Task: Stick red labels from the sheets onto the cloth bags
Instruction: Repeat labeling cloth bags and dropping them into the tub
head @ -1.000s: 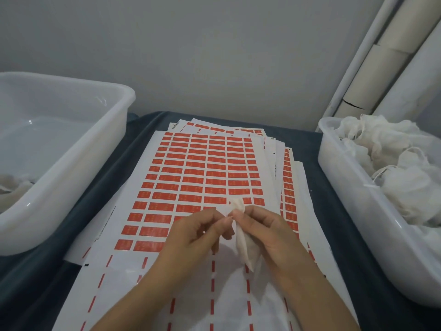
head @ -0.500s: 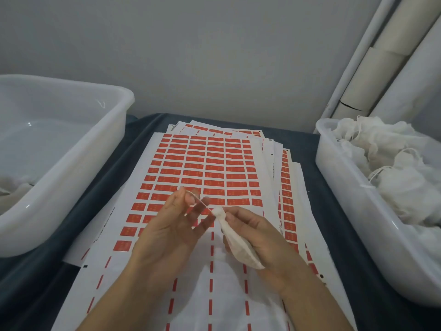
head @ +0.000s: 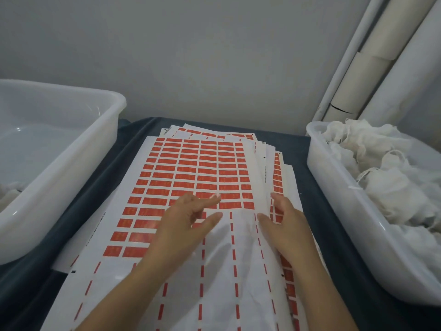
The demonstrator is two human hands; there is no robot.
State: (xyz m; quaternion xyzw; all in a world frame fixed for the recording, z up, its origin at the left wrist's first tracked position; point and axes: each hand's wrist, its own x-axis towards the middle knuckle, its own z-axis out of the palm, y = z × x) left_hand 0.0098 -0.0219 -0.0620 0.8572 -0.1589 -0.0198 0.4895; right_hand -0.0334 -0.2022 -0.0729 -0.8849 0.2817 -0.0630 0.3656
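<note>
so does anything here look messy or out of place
Mostly the stack of white sheets of red labels: it is fanned askew, with corners and edges sticking out at the far end and right side. The top sheet's near part is peeled bare and wrinkled. The white cloth bags lie heaped in the right translucent plastic tub. Nothing looks spilled.

Glossy paper label sheets (head: 191, 168); matt dark cloth table cover (head: 105, 187); smooth translucent plastic tubs (head: 334, 187); gauzy rough cloth bags (head: 386, 177)
</note>
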